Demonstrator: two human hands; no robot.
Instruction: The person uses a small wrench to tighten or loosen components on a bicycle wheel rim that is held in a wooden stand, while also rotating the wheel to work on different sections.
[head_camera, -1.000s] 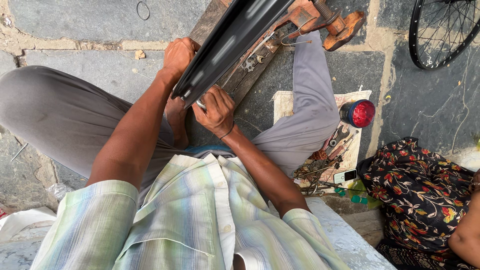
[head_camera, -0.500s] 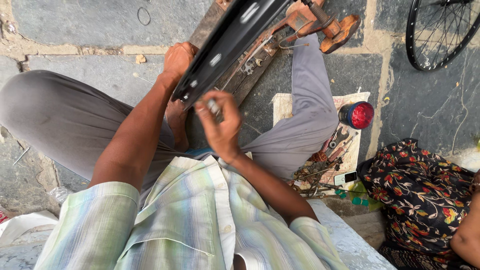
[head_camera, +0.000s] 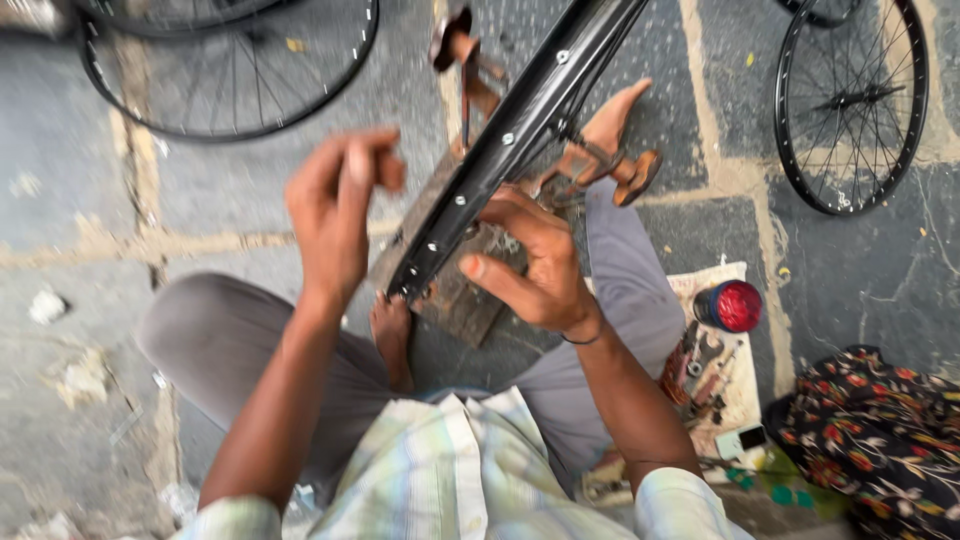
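A black bicycle rim (head_camera: 520, 130) with silver spoke nipples slants from the top centre down to a worn wooden block (head_camera: 455, 300) on the ground. My right hand (head_camera: 535, 265) is against the rim's lower side. Its fingers curl in among the spokes and its thumb sticks out. My left hand (head_camera: 335, 215) hovers blurred to the left of the rim, not touching it. Its fingertips are bunched together and I see nothing in them. A bare foot (head_camera: 390, 335) rests by the block's near end. Another foot in a sandal (head_camera: 620, 135) lies beyond the rim.
A spoked wheel (head_camera: 850, 105) lies at the top right and another (head_camera: 230, 70) at the top left on the stone paving. On a cloth at the right are a red-capped tin (head_camera: 730, 305) and several hand tools (head_camera: 700, 375). A flowered fabric (head_camera: 880, 440) lies at the lower right.
My left hand has let go of the rim and lifted off to the left. My right hand has moved up against the rim. The view has tilted up, showing two wheels.
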